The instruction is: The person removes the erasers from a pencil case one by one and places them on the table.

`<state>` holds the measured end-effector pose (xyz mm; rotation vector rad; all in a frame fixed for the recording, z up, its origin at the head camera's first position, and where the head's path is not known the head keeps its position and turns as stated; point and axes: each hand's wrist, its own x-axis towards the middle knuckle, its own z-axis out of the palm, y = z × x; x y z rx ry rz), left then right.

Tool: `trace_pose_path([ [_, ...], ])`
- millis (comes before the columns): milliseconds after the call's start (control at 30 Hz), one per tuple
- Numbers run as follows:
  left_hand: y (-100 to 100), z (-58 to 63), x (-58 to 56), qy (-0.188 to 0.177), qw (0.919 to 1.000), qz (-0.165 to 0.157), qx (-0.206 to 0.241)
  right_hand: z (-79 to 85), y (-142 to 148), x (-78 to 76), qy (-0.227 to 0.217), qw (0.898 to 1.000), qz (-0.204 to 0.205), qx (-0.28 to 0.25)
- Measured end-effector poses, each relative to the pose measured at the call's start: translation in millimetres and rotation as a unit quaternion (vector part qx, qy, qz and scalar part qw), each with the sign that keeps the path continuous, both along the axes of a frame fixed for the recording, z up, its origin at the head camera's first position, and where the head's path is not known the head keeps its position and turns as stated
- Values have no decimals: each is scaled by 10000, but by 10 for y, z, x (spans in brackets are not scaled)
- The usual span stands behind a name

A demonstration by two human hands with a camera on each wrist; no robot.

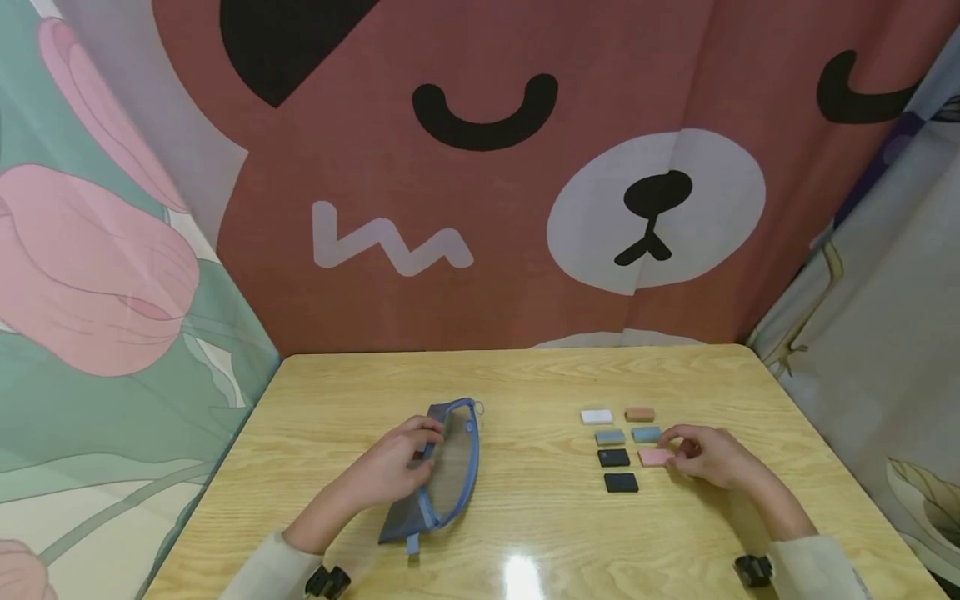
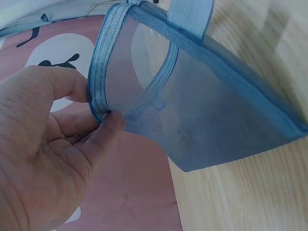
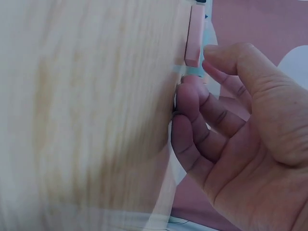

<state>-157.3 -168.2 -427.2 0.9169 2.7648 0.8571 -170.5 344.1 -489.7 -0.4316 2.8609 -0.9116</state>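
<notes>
My left hand (image 1: 401, 458) pinches the edge of a blue mesh zipper pouch (image 2: 192, 106) between thumb and fingers. The pouch (image 1: 412, 512) lies on the table at the left with its zipped mouth spread wide, facing right. At the right, my right hand (image 1: 708, 454) is at the right end of a pink eraser (image 1: 655, 457). In the right wrist view its fingers (image 3: 187, 103) are loosely bent, and the thumb is close to the end of the pink eraser (image 3: 194, 36) without a visible grip.
Left of and behind the pink eraser lie a white block (image 1: 596, 416), an orange block (image 1: 639, 414), a grey-blue block (image 1: 610, 437), a light blue block (image 1: 647, 434) and two black blocks (image 1: 621, 482). They stand on a wooden table (image 1: 525, 467) with patterned curtains (image 1: 487, 308) around it.
</notes>
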Motion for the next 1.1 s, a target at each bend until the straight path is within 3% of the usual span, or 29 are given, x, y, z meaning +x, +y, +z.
trace_pose_path([
  [333,9,-33,18,-33,10000,24,18,75,-34,74,90,9998,-155,16],
  [700,28,-17,32,-66,10000,26,24,209,-92,114,-81,9990,282,-351],
  [1100,54,-31,66,147,9998,121,84,289,-315,154,84,9938,704,-857],
])
